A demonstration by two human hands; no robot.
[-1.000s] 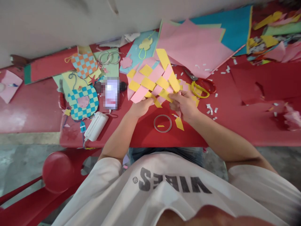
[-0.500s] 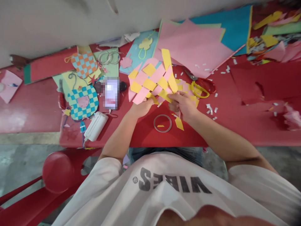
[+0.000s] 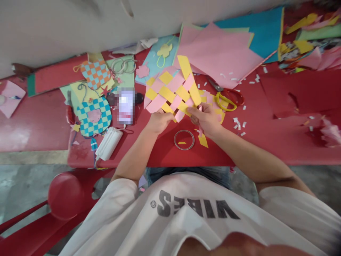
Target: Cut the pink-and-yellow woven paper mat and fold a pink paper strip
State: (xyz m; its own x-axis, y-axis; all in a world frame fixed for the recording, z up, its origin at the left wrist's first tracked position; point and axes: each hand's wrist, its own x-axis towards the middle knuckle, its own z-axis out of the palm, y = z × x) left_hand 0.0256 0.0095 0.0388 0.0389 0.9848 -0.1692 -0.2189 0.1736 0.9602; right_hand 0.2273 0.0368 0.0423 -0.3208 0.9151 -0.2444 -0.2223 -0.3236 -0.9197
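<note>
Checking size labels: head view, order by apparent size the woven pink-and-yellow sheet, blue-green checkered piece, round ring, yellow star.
1. Woven pink-and-yellow sheet
2. Blue-green checkered piece
3. Round ring, by outline
4. Yellow star

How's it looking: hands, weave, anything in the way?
Left hand and right hand both gripping near edge of paper weave. Long yellow strip juts past its far edge. Scissors and second weave close beside right hand.
</note>
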